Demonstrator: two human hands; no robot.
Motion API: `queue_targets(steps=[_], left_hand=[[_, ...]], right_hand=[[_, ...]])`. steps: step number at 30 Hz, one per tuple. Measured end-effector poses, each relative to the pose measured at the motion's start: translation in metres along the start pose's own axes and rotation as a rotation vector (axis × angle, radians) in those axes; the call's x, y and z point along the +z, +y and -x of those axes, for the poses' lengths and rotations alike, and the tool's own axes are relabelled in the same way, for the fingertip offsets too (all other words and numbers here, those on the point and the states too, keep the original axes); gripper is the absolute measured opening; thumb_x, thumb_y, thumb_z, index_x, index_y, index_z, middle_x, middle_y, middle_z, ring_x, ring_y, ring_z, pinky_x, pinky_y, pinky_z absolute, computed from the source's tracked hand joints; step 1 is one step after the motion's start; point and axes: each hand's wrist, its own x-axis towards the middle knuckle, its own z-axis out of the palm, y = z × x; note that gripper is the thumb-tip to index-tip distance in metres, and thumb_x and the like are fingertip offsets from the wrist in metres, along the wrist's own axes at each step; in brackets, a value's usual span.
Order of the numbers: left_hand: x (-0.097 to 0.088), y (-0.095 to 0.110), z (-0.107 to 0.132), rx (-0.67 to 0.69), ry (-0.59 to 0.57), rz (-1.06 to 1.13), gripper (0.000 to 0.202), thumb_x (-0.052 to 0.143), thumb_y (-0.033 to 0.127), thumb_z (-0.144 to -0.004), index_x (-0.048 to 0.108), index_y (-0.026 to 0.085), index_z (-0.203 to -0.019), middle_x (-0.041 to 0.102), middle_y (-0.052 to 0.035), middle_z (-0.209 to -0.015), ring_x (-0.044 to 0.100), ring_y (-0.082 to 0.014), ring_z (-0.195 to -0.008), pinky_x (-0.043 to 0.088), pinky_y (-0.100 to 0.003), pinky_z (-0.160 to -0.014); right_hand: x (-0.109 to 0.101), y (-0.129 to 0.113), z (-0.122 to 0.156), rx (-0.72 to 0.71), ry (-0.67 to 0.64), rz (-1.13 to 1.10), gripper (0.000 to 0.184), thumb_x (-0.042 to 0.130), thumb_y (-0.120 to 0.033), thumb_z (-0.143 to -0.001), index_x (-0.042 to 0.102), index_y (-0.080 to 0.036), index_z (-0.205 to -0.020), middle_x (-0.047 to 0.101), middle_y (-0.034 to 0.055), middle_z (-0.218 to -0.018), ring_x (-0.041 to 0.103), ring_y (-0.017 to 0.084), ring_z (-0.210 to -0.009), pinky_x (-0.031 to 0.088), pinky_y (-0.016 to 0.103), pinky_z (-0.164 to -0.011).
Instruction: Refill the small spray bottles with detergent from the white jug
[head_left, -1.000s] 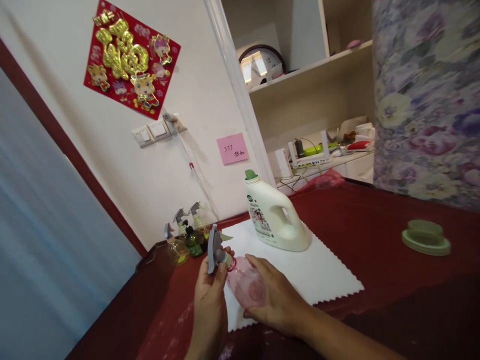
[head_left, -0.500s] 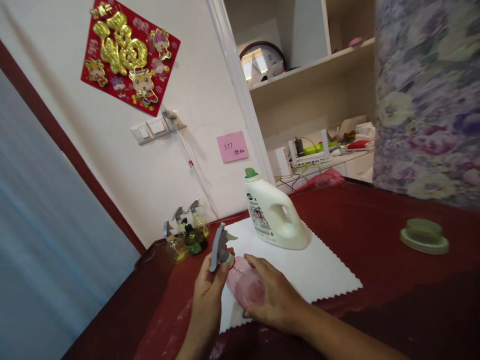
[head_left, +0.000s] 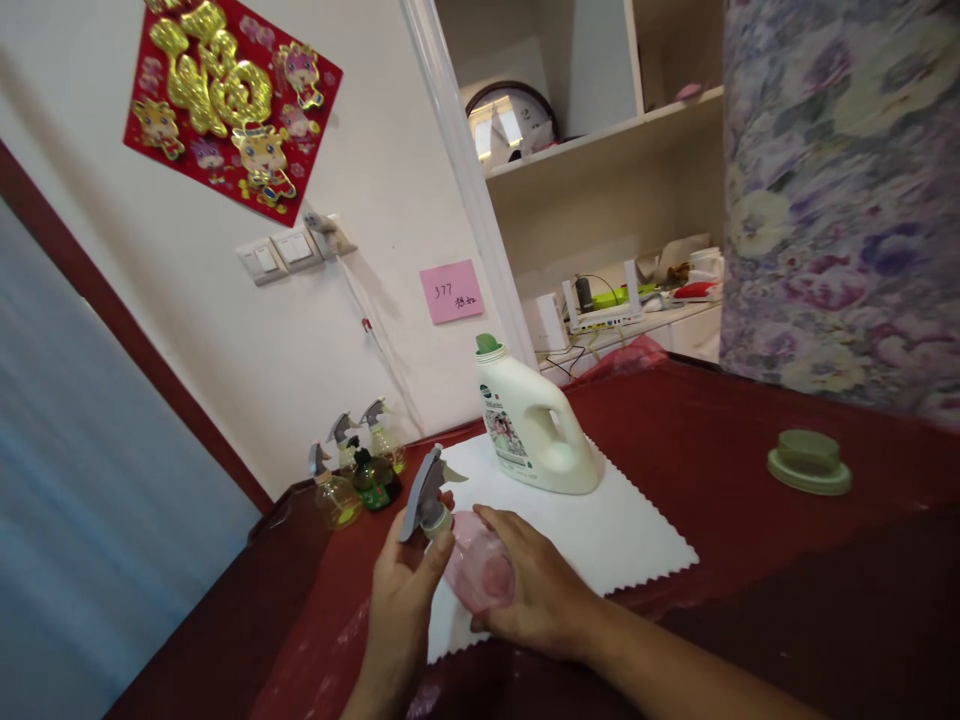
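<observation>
Tilted between both hands is a pink translucent spray bottle (head_left: 478, 560) with a grey trigger head (head_left: 424, 494). My left hand (head_left: 405, 590) is closed round the neck, its thumb against the collar under the trigger head. Round the pink body curl the fingers of my right hand (head_left: 541, 588), which hide part of its side and base. Just beyond the hands, an uncapped white detergent jug (head_left: 536, 425) with a green spout stands upright on a white sheet (head_left: 637, 530) with a zigzag edge.
Several spray bottles (head_left: 337, 500) and a dark green pump bottle (head_left: 376, 485) stand against the wall at the left. A green cap (head_left: 810, 462) lies on the dark red tabletop (head_left: 735, 430) at the right. Shelves (head_left: 600, 150) hold a clock and a router.
The view has turned slightly, shifting the whole scene left. Both hands keep their hold on the pink spray bottle, with the trigger head and collar a little changed in angle.
</observation>
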Motion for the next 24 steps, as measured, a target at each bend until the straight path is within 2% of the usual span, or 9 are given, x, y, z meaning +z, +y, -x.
queue_targets(steps=[5,8,11,14,19,21,24], left_hand=[[0.003,0.005,-0.004,0.056,0.102,-0.129,0.043,0.087,0.039,-0.070,0.075,0.024,-0.108,0.074,-0.0065,-0.109,0.064,-0.0295,-0.108,0.043,-0.039,-0.101],[0.003,0.004,-0.005,0.024,0.058,-0.070,0.043,0.085,0.039,-0.074,0.073,0.023,-0.112,0.075,-0.0066,-0.113,0.063,-0.0295,-0.112,0.043,-0.039,-0.101],[0.003,0.002,-0.004,0.027,0.050,0.035,0.049,0.084,0.036,-0.076,0.066,0.024,-0.120,0.072,-0.0072,-0.123,0.062,-0.0276,-0.119,0.043,-0.039,-0.104],[0.002,-0.001,-0.003,0.034,0.078,0.111,0.050,0.085,0.038,-0.076,0.062,0.025,-0.118,0.073,-0.0062,-0.118,0.065,-0.0247,-0.113,0.047,-0.037,-0.099],[0.001,-0.009,0.001,-0.033,0.037,0.122,0.040,0.077,0.044,-0.084,0.065,0.023,-0.115,0.073,-0.0078,-0.120,0.065,-0.0251,-0.115,0.047,-0.036,-0.100],[0.004,-0.011,0.003,-0.040,0.049,0.140,0.046,0.081,0.043,-0.079,0.065,0.024,-0.118,0.073,-0.0080,-0.119,0.066,-0.0257,-0.113,0.049,-0.036,-0.098],[0.008,-0.010,0.004,-0.023,0.090,0.135,0.053,0.089,0.037,-0.067,0.067,0.023,-0.114,0.075,-0.0069,-0.109,0.070,-0.0246,-0.099,0.054,-0.033,-0.086]], right_hand=[[-0.001,0.001,0.001,-0.023,-0.008,-0.016,0.107,0.086,-0.025,-0.057,0.040,-0.013,-0.152,0.050,0.0190,-0.148,0.050,0.031,-0.136,0.040,0.044,-0.117],[0.000,0.003,0.000,-0.030,-0.008,-0.032,0.107,0.087,-0.026,-0.055,0.041,-0.013,-0.151,0.052,0.0187,-0.146,0.052,0.032,-0.134,0.041,0.045,-0.116],[0.002,0.005,0.000,-0.020,0.003,-0.053,0.110,0.089,-0.027,-0.052,0.042,-0.019,-0.150,0.055,0.0161,-0.144,0.055,0.033,-0.131,0.043,0.047,-0.113],[0.003,0.006,0.000,-0.010,0.011,-0.084,0.108,0.090,-0.027,-0.051,0.043,-0.025,-0.149,0.057,0.0129,-0.142,0.057,0.033,-0.127,0.046,0.047,-0.109],[0.003,0.005,0.002,-0.005,-0.001,-0.109,0.106,0.087,-0.026,-0.054,0.042,-0.020,-0.149,0.056,0.0156,-0.143,0.056,0.033,-0.129,0.044,0.047,-0.110],[0.003,0.005,0.002,-0.011,-0.004,-0.112,0.106,0.086,-0.025,-0.054,0.040,-0.020,-0.150,0.055,0.0154,-0.145,0.056,0.033,-0.129,0.044,0.047,-0.111],[0.003,0.006,0.002,-0.029,-0.012,-0.119,0.102,0.084,-0.028,-0.057,0.041,-0.020,-0.150,0.054,0.0145,-0.146,0.055,0.031,-0.130,0.043,0.046,-0.111]])
